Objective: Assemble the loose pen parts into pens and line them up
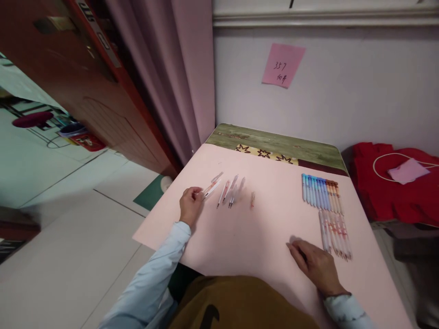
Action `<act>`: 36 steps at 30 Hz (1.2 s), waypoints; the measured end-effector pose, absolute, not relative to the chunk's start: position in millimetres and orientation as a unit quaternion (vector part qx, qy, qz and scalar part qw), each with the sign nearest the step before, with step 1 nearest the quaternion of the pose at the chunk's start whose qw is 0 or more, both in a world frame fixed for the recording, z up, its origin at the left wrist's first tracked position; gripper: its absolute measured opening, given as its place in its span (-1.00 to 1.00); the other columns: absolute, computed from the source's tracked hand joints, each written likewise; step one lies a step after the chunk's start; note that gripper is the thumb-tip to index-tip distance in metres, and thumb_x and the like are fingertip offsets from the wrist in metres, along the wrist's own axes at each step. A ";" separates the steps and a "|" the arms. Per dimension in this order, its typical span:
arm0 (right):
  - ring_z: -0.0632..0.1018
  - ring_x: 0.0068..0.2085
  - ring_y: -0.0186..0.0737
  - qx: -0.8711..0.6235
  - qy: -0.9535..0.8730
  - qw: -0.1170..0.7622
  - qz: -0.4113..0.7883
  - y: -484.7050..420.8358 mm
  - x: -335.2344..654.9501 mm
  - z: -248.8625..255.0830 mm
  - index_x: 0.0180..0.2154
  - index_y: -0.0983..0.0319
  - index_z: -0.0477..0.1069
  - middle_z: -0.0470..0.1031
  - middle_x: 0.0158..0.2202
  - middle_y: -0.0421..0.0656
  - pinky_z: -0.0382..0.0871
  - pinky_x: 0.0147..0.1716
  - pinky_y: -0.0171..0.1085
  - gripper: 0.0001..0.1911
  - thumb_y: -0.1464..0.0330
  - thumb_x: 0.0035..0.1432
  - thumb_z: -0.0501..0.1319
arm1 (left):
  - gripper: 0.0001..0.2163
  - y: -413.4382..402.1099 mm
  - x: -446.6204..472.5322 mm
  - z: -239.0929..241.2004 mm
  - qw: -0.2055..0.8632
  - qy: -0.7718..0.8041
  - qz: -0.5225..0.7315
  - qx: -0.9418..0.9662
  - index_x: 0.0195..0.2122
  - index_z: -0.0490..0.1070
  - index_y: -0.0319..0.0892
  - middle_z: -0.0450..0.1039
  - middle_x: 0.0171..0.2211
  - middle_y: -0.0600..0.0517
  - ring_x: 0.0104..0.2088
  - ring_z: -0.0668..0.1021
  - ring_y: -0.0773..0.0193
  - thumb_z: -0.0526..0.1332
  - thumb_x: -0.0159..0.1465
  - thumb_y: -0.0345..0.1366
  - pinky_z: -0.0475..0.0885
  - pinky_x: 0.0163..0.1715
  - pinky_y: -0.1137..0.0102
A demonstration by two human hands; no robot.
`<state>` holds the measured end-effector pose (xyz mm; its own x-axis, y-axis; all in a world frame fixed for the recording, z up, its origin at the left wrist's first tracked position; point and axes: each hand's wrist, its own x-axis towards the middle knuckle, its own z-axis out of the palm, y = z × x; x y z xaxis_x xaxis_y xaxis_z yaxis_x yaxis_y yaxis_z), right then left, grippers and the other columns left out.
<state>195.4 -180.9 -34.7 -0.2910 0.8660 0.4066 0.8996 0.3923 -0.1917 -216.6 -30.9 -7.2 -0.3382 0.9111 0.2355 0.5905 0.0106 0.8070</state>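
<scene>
My left hand [190, 204] is closed in a pinch on a clear pen [210, 189] at the left side of the pink tabletop [260, 228]. Beside it lie several loose clear pens and pen parts [230, 189], and a small cap [252, 199] sits a little further right. My right hand [317, 266] rests on the table near the front edge, fingers curled, and I cannot see anything in it. Just right of it lies a row of pink-patterned pens [335, 234]. Above that is a row of blue and orange pens [320, 188].
A green patterned cloth [277, 147] shows at the table's far edge against the wall. A pink note [283, 65] hangs on the wall. A red bag [394, 187] sits to the right. A curtain [178, 73] and a wooden door [85, 82] stand at the left.
</scene>
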 end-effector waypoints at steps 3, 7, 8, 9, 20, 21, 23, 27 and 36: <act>0.61 -0.39 -0.26 -0.556 -0.801 0.218 -0.040 -181.2 195.4 -34.9 -0.30 0.18 0.51 0.61 -0.35 -0.18 0.39 -0.37 -0.33 -0.79 0.23 0.31 0.18 | -0.85 -23.4 -210.9 -23.3 0.151 0.689 0.435 0.559 -0.26 0.49 -0.18 0.46 -0.30 -0.05 -0.38 0.48 0.22 0.17 0.19 -0.30 0.42 -0.27 0.29; 0.61 -0.41 -0.27 -0.567 -0.795 0.214 -0.038 -180.8 194.0 -33.8 -0.31 0.17 0.51 0.61 -0.38 -0.17 0.38 -0.41 -0.33 -0.75 0.20 0.32 0.16 | -0.82 -26.3 -207.4 -35.0 0.106 0.681 0.431 0.583 -0.18 0.48 -0.20 0.47 -0.23 -0.10 -0.35 0.49 0.20 0.15 0.24 -0.31 0.41 -0.22 0.27; 0.61 -0.42 -0.28 -0.565 -0.795 0.217 -0.037 -180.6 193.5 -33.3 -0.31 0.17 0.51 0.61 -0.39 -0.18 0.38 -0.41 -0.34 -0.75 0.20 0.33 0.16 | -0.82 -27.2 -207.8 -36.3 0.103 0.680 0.435 0.581 -0.17 0.48 -0.20 0.47 -0.23 -0.10 -0.35 0.49 0.20 0.15 0.25 -0.31 0.41 -0.23 0.28; 0.60 -0.44 -0.29 -0.561 -0.796 0.222 -0.036 -180.4 193.0 -32.8 -0.31 0.17 0.50 0.60 -0.40 -0.19 0.37 -0.42 -0.34 -0.76 0.20 0.33 0.16 | -0.82 -27.8 -208.5 -37.2 0.102 0.679 0.440 0.579 -0.18 0.47 -0.20 0.47 -0.24 -0.09 -0.35 0.49 0.21 0.15 0.26 -0.30 0.41 -0.24 0.29; 0.53 -0.54 -0.33 -0.557 -0.793 0.246 -0.031 -180.7 188.4 -31.5 -0.37 0.19 0.44 0.51 -0.52 -0.24 0.25 -0.53 -0.37 -0.67 0.15 0.35 0.10 | -0.86 -21.1 -214.7 -43.5 0.087 0.674 0.434 0.591 -0.34 0.47 -0.15 0.49 -0.31 -0.05 -0.29 0.53 0.18 0.12 0.25 -0.34 0.42 -0.22 0.31; 0.52 -0.55 -0.33 -0.558 -0.792 0.244 -0.031 -180.6 188.2 -31.5 -0.37 0.20 0.44 0.50 -0.53 -0.24 0.24 -0.53 -0.37 -0.67 0.16 0.35 0.10 | -0.86 -20.5 -214.9 -43.8 0.085 0.675 0.435 0.590 -0.34 0.48 -0.15 0.50 -0.30 -0.05 -0.27 0.53 0.18 0.11 0.25 -0.34 0.42 -0.20 0.31; 0.51 -0.55 -0.33 -0.558 -0.793 0.242 -0.031 -180.0 188.2 -31.8 -0.38 0.20 0.44 0.49 -0.54 -0.23 0.24 -0.52 -0.37 -0.67 0.16 0.35 0.10 | -0.84 -19.2 -215.1 -44.1 0.079 0.675 0.437 0.589 -0.34 0.48 -0.16 0.50 -0.30 -0.06 -0.25 0.54 0.17 0.10 0.26 -0.34 0.42 -0.17 0.30; 0.49 -0.56 -0.33 -0.562 -0.791 0.242 -0.033 -178.6 188.9 -33.0 -0.38 0.21 0.47 0.50 -0.55 -0.21 0.24 -0.53 -0.38 -0.64 0.15 0.35 0.09 | -0.81 -17.0 -214.5 -43.7 0.076 0.679 0.434 0.587 -0.33 0.49 -0.16 0.51 -0.29 -0.06 -0.24 0.54 0.16 0.07 0.26 -0.35 0.41 -0.14 0.30; 0.47 -0.59 -0.36 -0.575 -0.779 0.248 -0.021 -179.5 186.6 -34.4 -0.39 0.19 0.43 0.45 -0.58 -0.27 0.17 -0.57 -0.38 -0.64 0.13 0.34 0.09 | -0.79 -16.3 -214.7 -41.6 0.084 0.684 0.417 0.592 -0.29 0.52 -0.16 0.51 -0.27 -0.07 -0.22 0.54 0.16 0.07 0.28 -0.30 0.41 -0.14 0.31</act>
